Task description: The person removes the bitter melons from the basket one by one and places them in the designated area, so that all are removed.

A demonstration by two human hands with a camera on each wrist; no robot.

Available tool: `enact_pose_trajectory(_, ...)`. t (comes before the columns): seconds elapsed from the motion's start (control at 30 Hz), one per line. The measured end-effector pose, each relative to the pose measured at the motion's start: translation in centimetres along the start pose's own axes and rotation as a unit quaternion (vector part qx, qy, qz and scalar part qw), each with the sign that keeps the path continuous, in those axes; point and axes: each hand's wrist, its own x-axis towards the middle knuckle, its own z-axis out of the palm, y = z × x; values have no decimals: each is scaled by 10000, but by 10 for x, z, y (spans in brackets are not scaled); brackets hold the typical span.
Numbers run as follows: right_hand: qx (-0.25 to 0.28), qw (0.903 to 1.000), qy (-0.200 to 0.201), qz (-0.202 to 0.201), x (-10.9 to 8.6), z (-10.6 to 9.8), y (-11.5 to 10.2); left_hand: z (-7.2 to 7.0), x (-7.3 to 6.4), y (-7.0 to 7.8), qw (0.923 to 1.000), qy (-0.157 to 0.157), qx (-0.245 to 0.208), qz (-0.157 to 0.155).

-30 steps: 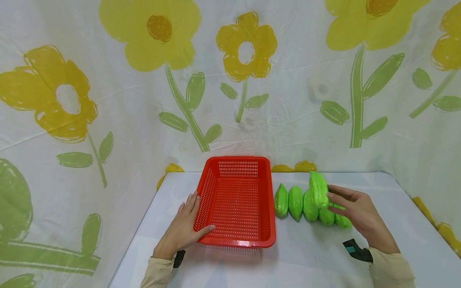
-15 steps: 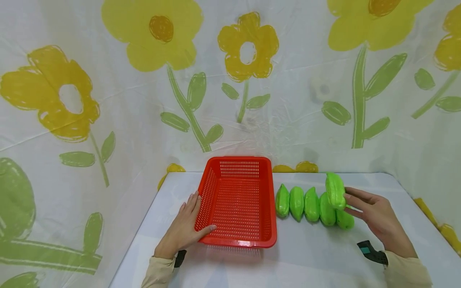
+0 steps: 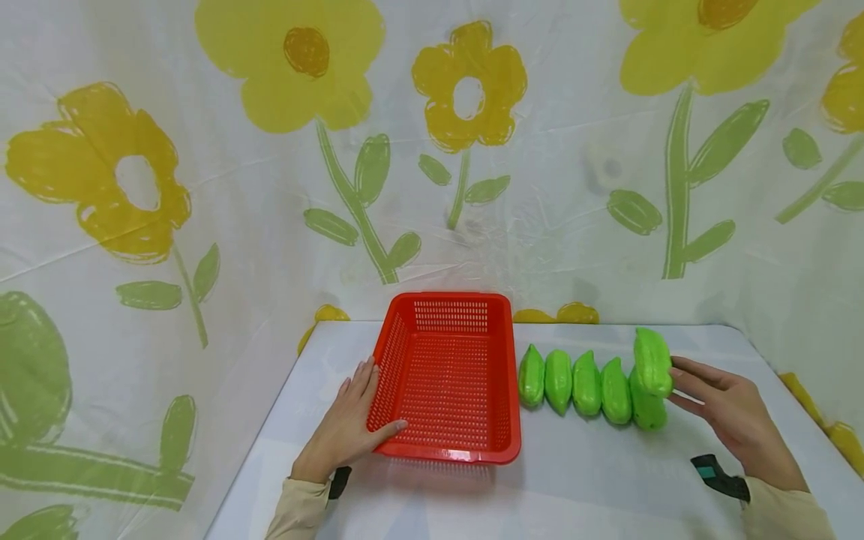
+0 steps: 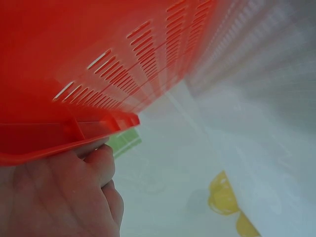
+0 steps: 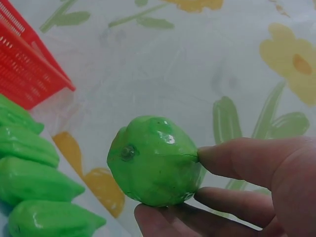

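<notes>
My right hand (image 3: 732, 409) pinches a green ribbed fruit (image 3: 652, 363) between thumb and fingers, at the right end of a row of similar fruits. In the right wrist view the held fruit (image 5: 155, 163) turns an end with a small brown spot to the camera, and fingers also reach beneath it. Several pointed, glossy green fruits (image 3: 586, 384) lie side by side on the table; the held one overlaps the rightmost in the head view. My left hand (image 3: 344, 427) rests on the left rim of a red slotted plastic basket (image 3: 516, 390), fingers straight, thumb over the near corner.
The white table (image 3: 587, 480) bears the basket left of the row, with bare basket floor showing. A white cloth (image 3: 540, 247) printed with yellow flowers hangs behind and along the sides, close to the table's far edge.
My right hand has moved to the right with the fruit, from over the middle of the row to its right end. The left hand and basket have stayed in place.
</notes>
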Motion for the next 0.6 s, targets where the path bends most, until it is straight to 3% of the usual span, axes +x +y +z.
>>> enact_pose_trajectory(0.23,51,9995,126,272,0,-12,7,1,2,-1,10000,53,-25,-15)
enact_pose_trajectory(0.6,-427,9969,363,556,2,-30,23,1,1,-2,10000,13,-3,-49)
